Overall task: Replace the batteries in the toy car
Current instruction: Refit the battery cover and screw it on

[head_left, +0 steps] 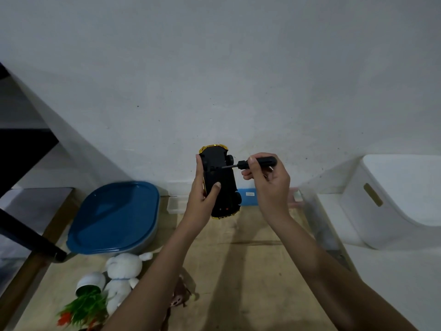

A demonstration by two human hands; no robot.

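Now unscrewing: toy car underside up

Held in mid-air above wooden table (250, 271); toy car (220, 185) flipped, black chassis facing camera, clasped by left hand (202, 189); right hand (267, 177) pinching black screwdriver (253, 163), tip touching chassis; blue-lidded container (114, 216) left; white bin (393, 199) right.

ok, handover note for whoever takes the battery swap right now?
Left hand: grips the toy car, held up off the table, black underside toward the camera.
Right hand: holds the screwdriver, tip set against the underside near the car's far end.
Done: car flipped, driver lined up.
Left: battery cover looks still shut; undo the screw, open it, swap the batteries, close it. No spare batteries can be made out.
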